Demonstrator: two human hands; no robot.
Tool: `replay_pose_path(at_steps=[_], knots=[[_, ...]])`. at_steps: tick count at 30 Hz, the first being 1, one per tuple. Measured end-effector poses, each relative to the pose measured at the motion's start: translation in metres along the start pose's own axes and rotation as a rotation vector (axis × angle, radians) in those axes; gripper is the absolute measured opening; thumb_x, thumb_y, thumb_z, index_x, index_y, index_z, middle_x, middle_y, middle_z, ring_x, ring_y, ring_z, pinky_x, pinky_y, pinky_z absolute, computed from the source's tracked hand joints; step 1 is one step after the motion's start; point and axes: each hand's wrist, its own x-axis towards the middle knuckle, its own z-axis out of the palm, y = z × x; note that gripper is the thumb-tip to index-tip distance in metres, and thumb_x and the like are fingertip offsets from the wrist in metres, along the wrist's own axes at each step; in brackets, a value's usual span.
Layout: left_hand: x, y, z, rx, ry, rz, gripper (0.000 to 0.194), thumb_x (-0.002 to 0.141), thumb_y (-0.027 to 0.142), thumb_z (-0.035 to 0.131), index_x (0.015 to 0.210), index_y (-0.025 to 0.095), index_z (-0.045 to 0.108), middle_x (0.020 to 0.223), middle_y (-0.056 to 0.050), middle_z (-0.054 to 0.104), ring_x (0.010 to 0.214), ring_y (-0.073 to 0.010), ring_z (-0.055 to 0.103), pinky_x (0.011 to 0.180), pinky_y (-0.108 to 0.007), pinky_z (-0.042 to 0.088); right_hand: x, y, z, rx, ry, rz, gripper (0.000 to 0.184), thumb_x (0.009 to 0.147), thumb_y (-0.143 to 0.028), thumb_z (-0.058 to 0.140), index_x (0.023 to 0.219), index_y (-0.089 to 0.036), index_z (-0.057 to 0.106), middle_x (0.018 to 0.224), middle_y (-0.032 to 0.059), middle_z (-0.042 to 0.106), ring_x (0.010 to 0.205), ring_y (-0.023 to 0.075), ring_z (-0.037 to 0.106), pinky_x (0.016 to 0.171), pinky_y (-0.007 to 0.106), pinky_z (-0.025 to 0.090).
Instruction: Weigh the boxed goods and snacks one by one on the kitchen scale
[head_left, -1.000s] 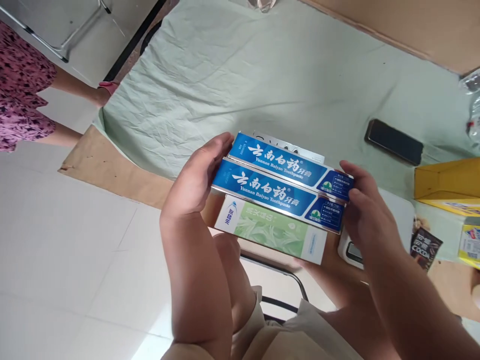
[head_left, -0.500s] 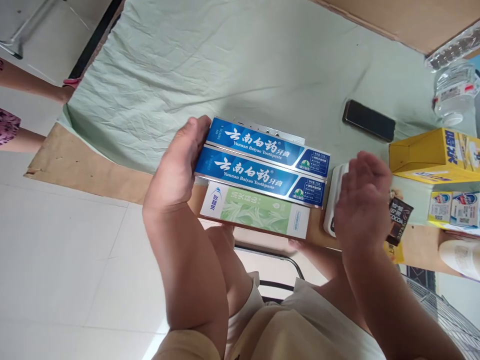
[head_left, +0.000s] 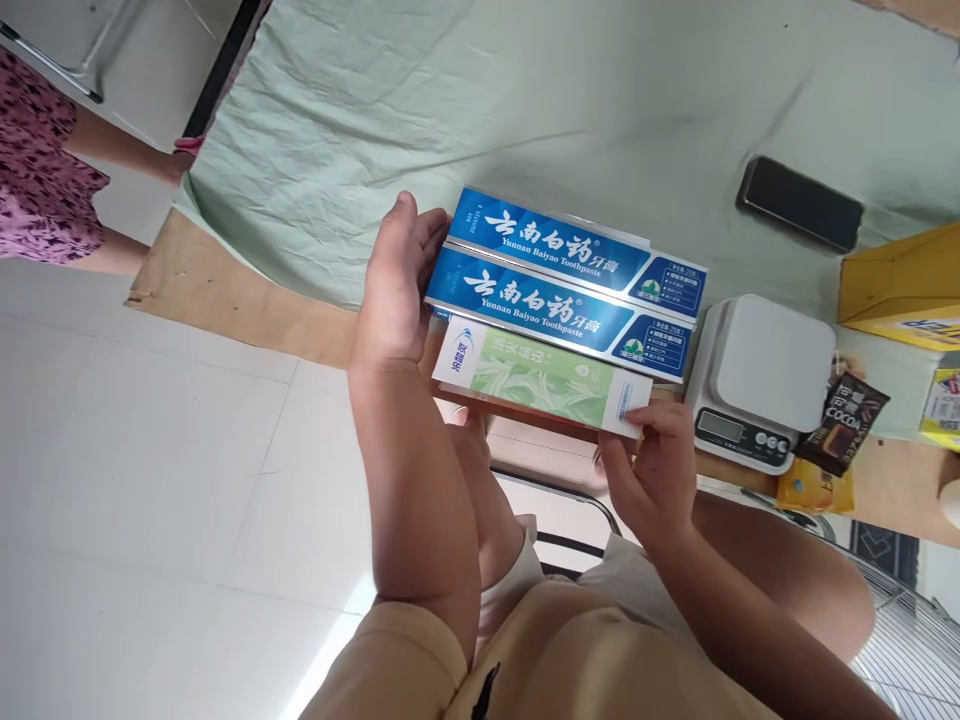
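Note:
Two blue toothpaste boxes [head_left: 559,310] lie side by side with their long sides together at the table edge. Below them sits a green and white toothpaste box [head_left: 544,378], partly under the lower blue one. A silvery box edge [head_left: 611,230] peeks out behind the upper blue box, mostly hidden. My left hand [head_left: 397,280] rests against the left ends of the blue boxes, thumb raised and fingers stretched out. My right hand [head_left: 654,470] pinches the right end of the green and white box between thumb and fingers.
Right of the boxes stands a white kitchen scale [head_left: 765,380], beside a dark cocoa packet [head_left: 847,420] and a yellow packet [head_left: 814,488]. A phone [head_left: 799,203] lies farther back. A yellow carton [head_left: 900,285] stands at far right. Another person's leg [head_left: 124,155] shows at left.
My right hand has left the right ends of the blue boxes, swung past the scale, and come down to the green and white box. My left hand stays at the left ends.

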Motion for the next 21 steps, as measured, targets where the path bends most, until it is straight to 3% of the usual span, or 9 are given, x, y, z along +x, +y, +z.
replay_pose_path(at_steps=[7, 13, 21], knots=[[-0.001, 0.004, 0.003, -0.169, -0.029, -0.113, 0.067, 0.087, 0.08, 0.054, 0.115, 0.022, 0.071, 0.134, -0.014, 0.072, 0.15, -0.0393, 0.054, 0.118, -0.051, 0.054, -0.007, 0.002, 0.007, 0.056, 0.016, 0.044, 0.071, 0.078, -0.027, 0.083, 0.131, -0.036, 0.036, 0.129, 0.0078, 0.052, 0.106, 0.0211, 0.068, 0.066, 0.03, 0.061], [-0.01, 0.003, 0.009, -0.3, -0.129, -0.085, 0.059, 0.099, 0.071, 0.048, 0.111, 0.018, 0.071, 0.113, -0.008, 0.079, 0.138, -0.0378, 0.062, 0.124, -0.059, 0.045, 0.006, -0.001, 0.014, 0.01, 0.085, 0.084, 0.06, 0.074, -0.033, 0.087, 0.114, -0.031, 0.042, 0.115, 0.0046, 0.059, 0.091, 0.0176, 0.071, 0.057, 0.024, 0.054], [-0.008, 0.002, 0.003, -0.318, -0.187, -0.095, 0.061, 0.101, 0.071, 0.046, 0.116, 0.016, 0.067, 0.123, -0.008, 0.078, 0.129, -0.0366, 0.069, 0.119, -0.055, 0.049, 0.01, -0.004, 0.016, -0.174, 0.088, 0.115, 0.049, 0.072, -0.049, 0.086, 0.101, -0.025, 0.054, 0.096, 0.0046, 0.063, 0.078, 0.0192, 0.065, 0.058, 0.029, 0.052]])
